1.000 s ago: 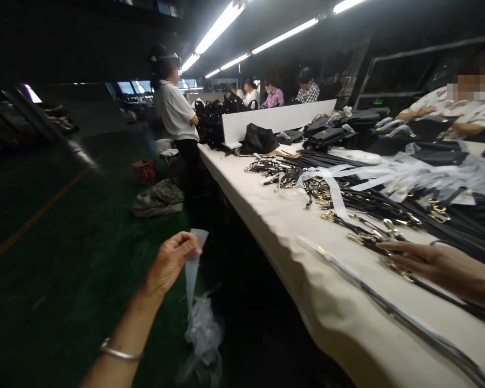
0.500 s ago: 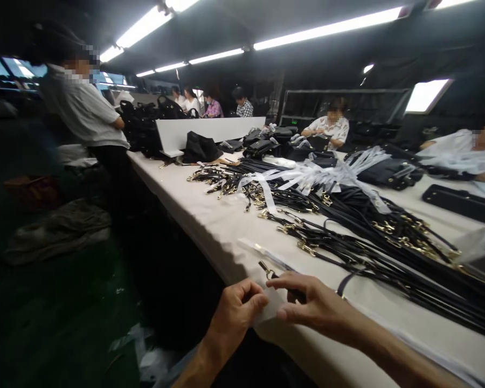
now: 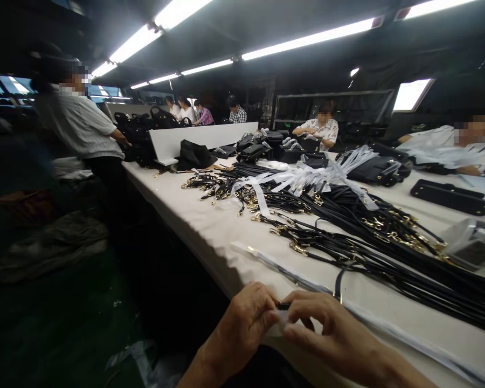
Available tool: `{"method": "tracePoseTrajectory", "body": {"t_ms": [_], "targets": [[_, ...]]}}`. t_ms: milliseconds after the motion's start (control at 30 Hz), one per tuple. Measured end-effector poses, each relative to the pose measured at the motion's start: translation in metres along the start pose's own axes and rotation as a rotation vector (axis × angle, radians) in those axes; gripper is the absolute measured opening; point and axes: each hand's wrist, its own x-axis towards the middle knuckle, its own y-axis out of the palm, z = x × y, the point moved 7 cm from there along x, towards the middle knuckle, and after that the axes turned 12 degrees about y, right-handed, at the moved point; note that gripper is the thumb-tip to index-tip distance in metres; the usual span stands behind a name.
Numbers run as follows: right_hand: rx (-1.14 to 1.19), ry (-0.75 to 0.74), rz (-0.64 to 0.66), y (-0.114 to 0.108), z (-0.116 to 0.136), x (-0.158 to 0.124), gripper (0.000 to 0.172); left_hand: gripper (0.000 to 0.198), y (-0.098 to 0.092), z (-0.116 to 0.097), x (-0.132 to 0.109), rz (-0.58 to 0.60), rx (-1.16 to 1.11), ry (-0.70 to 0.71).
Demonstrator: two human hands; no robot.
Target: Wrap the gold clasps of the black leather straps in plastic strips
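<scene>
At the near table edge my left hand is closed, pinching a translucent plastic sleeve together with the dark end of a strap. My right hand touches it from the other side, fingers bent and closed on the strap end. The metal clip on that end is hidden by the fingers. Just beyond lies a strap in a clear sleeve, running along the edge to the right. Behind it is a pile of black straps with gold clips, with white strips on top.
Black bags and a white board stand farther back on the pale table. A clear plastic box is at the right. A person stands at the left; several others work across the table.
Both hands have come together, and the gold clip that showed above my right fingers is now covered. The view has shifted slightly.
</scene>
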Motion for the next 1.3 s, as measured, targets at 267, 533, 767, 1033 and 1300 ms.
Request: {"method": "tracePoseTrajectory", "body": {"t_ms": [267,533,767,1033,1300], "targets": [[0.076,0.238,0.121,-0.003,-0.027,0.005,0.022,0.037,0.011,0.045,-0.026,-0.296,-0.742,-0.229],[0.038,0.236,0.193,-0.013,-0.02,0.004,0.039,0.05,0.001,0.077,-0.061,-0.453,-0.684,-0.394],[-0.117,0.102,0.208,-0.001,0.005,0.001,0.048,0.055,-0.01,0.09,-0.084,-0.5,-0.744,-0.368],[-0.426,0.033,0.259,0.012,0.024,0.012,0.039,0.048,-0.021,0.09,-0.096,-0.425,-0.701,-0.333],[-0.489,0.083,0.278,0.021,0.019,0.028,0.03,0.044,-0.024,0.078,-0.088,-0.25,-0.513,-0.353]]}}
